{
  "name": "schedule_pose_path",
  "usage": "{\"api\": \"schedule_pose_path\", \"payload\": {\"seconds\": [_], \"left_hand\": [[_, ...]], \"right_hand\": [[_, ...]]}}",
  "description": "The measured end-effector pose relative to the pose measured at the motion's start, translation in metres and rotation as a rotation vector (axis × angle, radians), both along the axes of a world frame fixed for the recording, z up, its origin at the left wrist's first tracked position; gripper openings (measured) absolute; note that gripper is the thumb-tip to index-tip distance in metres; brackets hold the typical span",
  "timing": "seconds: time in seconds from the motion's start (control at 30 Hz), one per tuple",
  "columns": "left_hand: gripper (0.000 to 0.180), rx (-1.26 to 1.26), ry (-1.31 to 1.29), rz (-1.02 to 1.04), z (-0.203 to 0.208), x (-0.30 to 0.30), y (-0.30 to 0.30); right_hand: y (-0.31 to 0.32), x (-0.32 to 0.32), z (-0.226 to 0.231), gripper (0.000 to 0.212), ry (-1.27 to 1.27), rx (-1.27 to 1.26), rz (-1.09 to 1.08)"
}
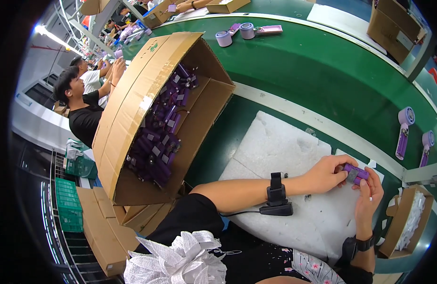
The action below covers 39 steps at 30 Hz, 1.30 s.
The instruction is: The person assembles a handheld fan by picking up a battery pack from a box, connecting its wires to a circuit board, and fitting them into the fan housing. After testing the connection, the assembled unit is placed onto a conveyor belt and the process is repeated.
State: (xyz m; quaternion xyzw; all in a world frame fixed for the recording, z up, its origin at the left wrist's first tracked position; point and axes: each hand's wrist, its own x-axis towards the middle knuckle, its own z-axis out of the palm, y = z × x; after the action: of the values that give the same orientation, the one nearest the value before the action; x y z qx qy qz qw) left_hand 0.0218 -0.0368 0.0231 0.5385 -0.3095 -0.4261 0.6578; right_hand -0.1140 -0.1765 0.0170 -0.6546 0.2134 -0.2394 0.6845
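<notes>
Over the right end of a white foam board (pixel 294 146), both hands meet on a small purple battery pack (pixel 360 173) with a grey pad on its side. My left hand (pixel 326 175) pinches it from the left between thumb and fingers. From the right, my right hand (pixel 370 195) has its fingers closed on the other end. Part of the pack is hidden by the fingers. To the left, a large cardboard box (pixel 133 99) lies tipped with its opening toward me, and many similar purple packs (pixel 159 135) with grey pads and wires are piled inside.
A green conveyor belt (pixel 303 66) curves past beyond the pale rail, carrying several lilac handheld fans (pixel 404 128). At right stands a small carton (pixel 407 222) of white pieces. Green crates (pixel 68 203) and folded cardboard sit at left, near a co-worker in black (pixel 83 111).
</notes>
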Motion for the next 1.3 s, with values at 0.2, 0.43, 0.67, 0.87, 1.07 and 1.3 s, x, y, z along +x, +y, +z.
{"api": "schedule_pose_path", "payload": {"seconds": [0.2,0.43,0.67,0.87,1.07,1.3], "left_hand": [[0.029,-0.008,-0.034,0.018,0.001,0.000,0.001],[0.023,-0.067,-0.091,-0.044,-0.004,0.000,0.001],[0.019,-0.099,-0.193,0.014,-0.007,0.019,0.001],[0.029,0.113,-0.340,0.372,0.046,0.114,-0.005],[0.067,0.490,-1.076,0.973,0.018,0.312,-0.014],[0.087,1.106,-0.991,0.978,0.012,0.413,0.009]], "right_hand": [[0.000,-0.001,-0.001,0.034,0.003,-0.010,0.015],[-0.003,0.000,-0.003,0.029,-0.081,0.121,-0.055],[-0.013,-0.003,-0.020,0.021,-0.165,0.231,-0.069],[-0.001,0.005,-0.012,0.020,-0.162,0.265,-0.080],[0.003,0.005,-0.016,0.022,-0.170,0.359,-0.089],[0.010,0.018,-0.006,0.024,-0.190,0.416,0.012]]}}
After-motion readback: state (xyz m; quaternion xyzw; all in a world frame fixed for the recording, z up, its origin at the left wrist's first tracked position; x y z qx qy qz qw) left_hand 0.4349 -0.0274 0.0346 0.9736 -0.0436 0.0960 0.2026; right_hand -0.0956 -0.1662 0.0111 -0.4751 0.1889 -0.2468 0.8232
